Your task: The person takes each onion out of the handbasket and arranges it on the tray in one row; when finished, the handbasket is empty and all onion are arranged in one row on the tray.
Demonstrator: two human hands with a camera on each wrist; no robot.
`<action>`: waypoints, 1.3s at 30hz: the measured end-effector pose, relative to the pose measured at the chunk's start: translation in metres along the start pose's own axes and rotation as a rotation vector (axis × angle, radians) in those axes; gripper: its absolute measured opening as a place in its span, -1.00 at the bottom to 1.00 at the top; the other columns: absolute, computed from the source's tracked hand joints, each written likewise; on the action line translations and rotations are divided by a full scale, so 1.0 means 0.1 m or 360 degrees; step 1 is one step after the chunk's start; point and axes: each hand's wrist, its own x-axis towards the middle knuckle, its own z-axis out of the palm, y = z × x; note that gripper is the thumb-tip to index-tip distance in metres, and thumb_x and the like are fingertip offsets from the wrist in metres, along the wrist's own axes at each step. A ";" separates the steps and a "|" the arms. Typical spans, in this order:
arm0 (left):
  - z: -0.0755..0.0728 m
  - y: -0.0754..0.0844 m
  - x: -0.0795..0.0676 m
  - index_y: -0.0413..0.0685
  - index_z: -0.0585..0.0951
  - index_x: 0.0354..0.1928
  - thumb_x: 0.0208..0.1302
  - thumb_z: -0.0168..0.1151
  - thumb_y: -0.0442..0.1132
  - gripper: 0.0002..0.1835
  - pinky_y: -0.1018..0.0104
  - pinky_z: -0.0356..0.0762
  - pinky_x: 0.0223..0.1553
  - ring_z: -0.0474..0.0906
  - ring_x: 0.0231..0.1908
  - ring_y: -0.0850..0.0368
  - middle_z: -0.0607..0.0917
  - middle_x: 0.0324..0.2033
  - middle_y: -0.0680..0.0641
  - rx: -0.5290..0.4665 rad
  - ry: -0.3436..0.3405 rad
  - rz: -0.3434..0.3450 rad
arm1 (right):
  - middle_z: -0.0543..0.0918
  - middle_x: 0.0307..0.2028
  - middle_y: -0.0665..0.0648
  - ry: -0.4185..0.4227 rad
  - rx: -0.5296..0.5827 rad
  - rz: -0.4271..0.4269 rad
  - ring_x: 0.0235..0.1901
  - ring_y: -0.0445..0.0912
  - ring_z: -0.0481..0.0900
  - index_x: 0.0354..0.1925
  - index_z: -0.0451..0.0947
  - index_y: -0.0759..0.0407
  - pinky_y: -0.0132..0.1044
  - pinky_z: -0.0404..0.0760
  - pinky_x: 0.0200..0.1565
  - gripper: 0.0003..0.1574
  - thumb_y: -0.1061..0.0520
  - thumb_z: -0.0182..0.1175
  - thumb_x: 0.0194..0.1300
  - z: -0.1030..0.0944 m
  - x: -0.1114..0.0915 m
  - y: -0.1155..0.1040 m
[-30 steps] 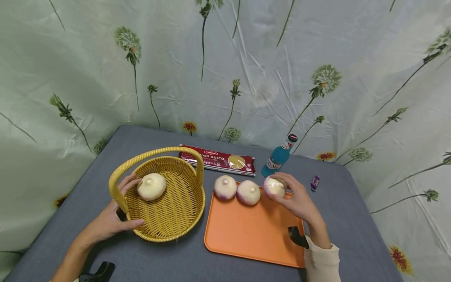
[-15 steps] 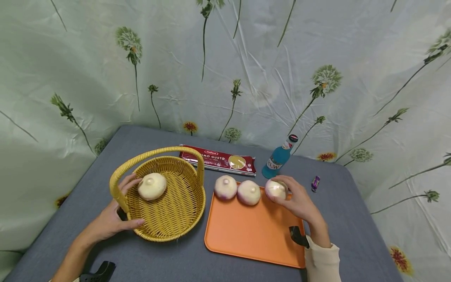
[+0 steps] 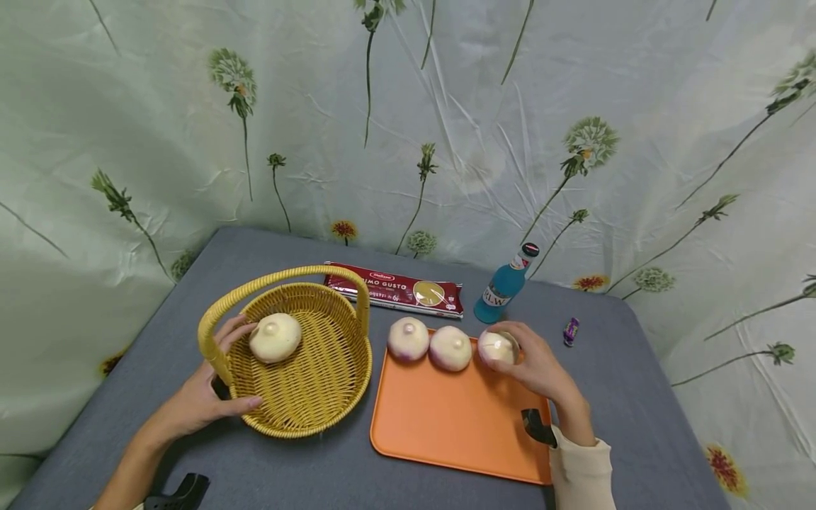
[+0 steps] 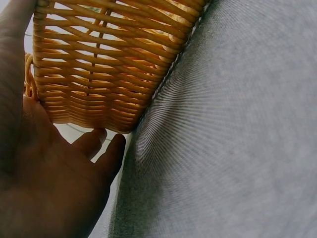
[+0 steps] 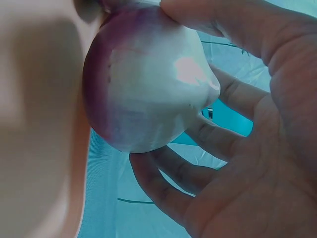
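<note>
Centre right: right hand (image 3: 540,363), fingers curled round a glossy bulb (image 3: 494,347), probably firm, slick, best gripped mid-girth. Lower left: left hand (image 3: 199,401) gripping a basket (image 3: 325,386).

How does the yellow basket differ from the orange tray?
The basket is round, deep and woven, with an arched handle; the tray is rectangular, shallow and smooth.
The left hand grips the basket, while the right hand holds a bulb at the tray's far edge rather than the tray itself.
Both rest on the gray table.
</note>
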 end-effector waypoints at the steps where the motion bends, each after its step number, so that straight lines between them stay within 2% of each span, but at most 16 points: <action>1: 0.00 0.00 0.00 -0.02 0.11 0.55 -0.09 0.50 -0.44 0.13 -0.57 -0.32 0.21 -0.35 0.54 0.17 -0.21 0.58 -0.08 0.0003 0.0002 -0.0001 | 0.57 0.17 0.22 -0.0001 -0.0001 0.0001 0.17 0.19 0.49 0.13 0.58 0.12 0.24 0.44 0.16 -0.43 0.11 0.48 0.15 0.00 0.00 0.00; 14: 0.00 0.01 -0.01 -0.04 0.13 0.54 -0.08 0.51 -0.42 0.11 -0.63 -0.28 0.16 -0.38 0.54 0.14 -0.20 0.58 -0.06 0.0023 0.0004 -0.0011 | 0.58 0.15 0.25 -0.0059 -0.0052 0.0004 0.14 0.22 0.50 0.12 0.58 0.14 0.27 0.44 0.14 -0.44 0.11 0.47 0.15 0.04 0.00 0.00; 39: 0.00 -0.02 -0.01 -0.05 0.13 0.54 -0.10 0.52 -0.43 0.13 -0.59 -0.30 0.19 -0.35 0.53 0.15 -0.19 0.58 -0.07 0.0020 0.0013 0.0016 | 0.59 0.15 0.27 -0.0105 -0.0092 0.0025 0.13 0.21 0.50 0.17 0.54 0.19 0.22 0.45 0.14 -0.38 0.15 0.46 0.15 0.08 0.02 0.01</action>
